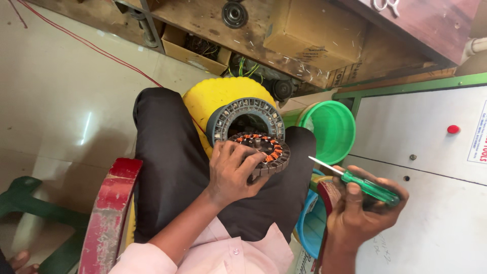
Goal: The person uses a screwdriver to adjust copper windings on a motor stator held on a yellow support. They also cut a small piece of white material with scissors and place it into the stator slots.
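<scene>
My left hand (232, 171) grips a round motor stator (266, 151) with copper-orange windings, held over my lap in dark trousers. Just behind it a grey slotted ring (238, 112) leans against a yellow plastic stool (213, 96). My right hand (362, 210) holds a screwdriver (366, 186) with a clear green handle. Its metal tip points left toward the stator and stays a short way from it.
A green bucket (329, 129) stands to the right of my knees, a blue tub (310, 223) below it. A white cabinet (431, 167) with a red button fills the right. Cardboard boxes (195, 48) and wire lie under a wooden bench. A red chair arm (109, 213) is at left.
</scene>
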